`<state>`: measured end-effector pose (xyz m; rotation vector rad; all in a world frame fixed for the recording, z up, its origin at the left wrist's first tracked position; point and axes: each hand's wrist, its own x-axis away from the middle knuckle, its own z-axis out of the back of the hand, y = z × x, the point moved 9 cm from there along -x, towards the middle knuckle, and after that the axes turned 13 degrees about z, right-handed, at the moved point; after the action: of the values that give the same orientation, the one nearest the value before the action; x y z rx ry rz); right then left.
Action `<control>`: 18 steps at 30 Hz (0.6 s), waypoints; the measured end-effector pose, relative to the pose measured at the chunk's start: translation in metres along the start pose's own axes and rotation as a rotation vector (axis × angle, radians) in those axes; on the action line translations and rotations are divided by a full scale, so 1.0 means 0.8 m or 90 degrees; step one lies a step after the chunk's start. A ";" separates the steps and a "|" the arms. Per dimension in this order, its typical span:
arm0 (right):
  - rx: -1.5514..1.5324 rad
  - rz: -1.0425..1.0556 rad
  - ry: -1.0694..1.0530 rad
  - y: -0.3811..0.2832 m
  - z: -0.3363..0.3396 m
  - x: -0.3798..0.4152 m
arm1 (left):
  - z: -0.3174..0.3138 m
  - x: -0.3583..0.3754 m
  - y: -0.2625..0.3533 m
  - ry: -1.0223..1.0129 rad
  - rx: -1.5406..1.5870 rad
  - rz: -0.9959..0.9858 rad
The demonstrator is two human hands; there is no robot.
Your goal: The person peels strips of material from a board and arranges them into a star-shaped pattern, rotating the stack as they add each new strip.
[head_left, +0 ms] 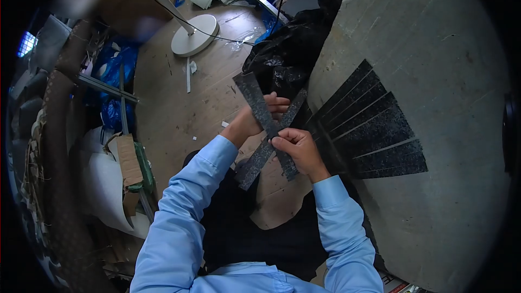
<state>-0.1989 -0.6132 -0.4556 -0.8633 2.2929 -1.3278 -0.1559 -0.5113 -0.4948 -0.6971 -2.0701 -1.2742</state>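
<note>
Two long, dark strips with grey speckles cross in an X in front of my body. One strip (253,97) runs from upper left to lower right; the other strip (255,167) slants from lower left to upper right. My left hand (253,121) is behind the strips at their upper part, its fingers showing in the gap between them and its thumb hidden. At the crossing, my right hand (297,146) pinches the strips between thumb and fingers. Several similar dark strips (374,125) lie fanned out on the grey surface to the right.
The grey worktop (423,211) fills the right side. A black plastic bag (285,49) lies beyond my hands. On the floor stands a round white base (195,35) with a pole and cable. Blue plastic (116,65), metal bars and cardboard (129,163) crowd the left.
</note>
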 end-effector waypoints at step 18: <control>0.119 -0.093 0.071 0.040 -0.019 -0.017 | 0.059 0.085 -0.071 -0.127 0.038 0.060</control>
<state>-0.2075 -0.5823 -0.4762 -0.9292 2.1776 -1.6622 -0.2524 -0.4828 -0.4963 -0.9161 -2.1954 -1.1244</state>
